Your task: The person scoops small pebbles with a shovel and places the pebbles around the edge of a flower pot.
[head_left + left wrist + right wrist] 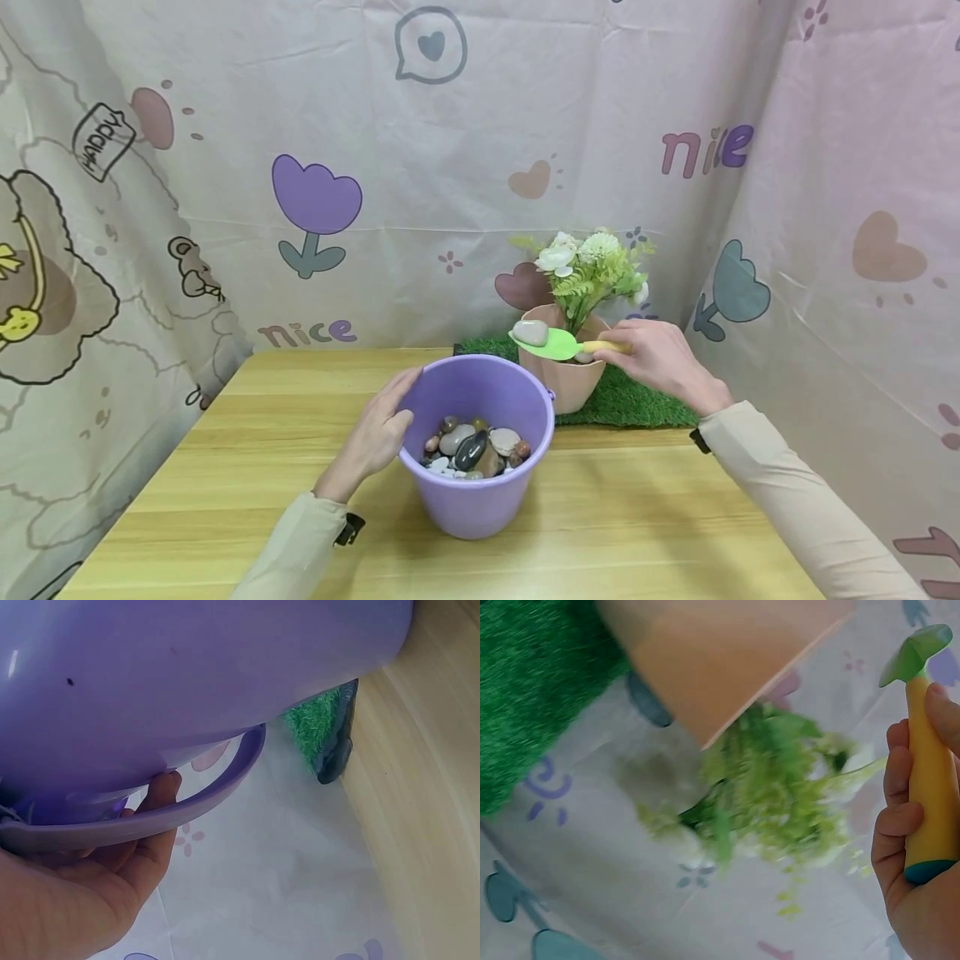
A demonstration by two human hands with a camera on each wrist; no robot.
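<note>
My right hand [660, 354] grips the yellow handle [930, 787] of a small toy trowel with a green blade [558, 344]. On that blade lies a smooth pale grey stone [530, 332], held in front of a pinkish flower pot [558, 387] at rim height. White flowers with green leaves [592, 267] stand in the pot. With my left hand [378, 429] I hold the left rim of a purple bucket [476, 504]; its handle [187, 810] crosses the fingers in the left wrist view. Inside the bucket lie several polished stones [471, 451], dark, white and brown.
Under the pot is a green artificial grass mat [630, 400] at the back right of the wooden table [300, 417]. A printed cloth [450, 150] hangs behind and at both sides.
</note>
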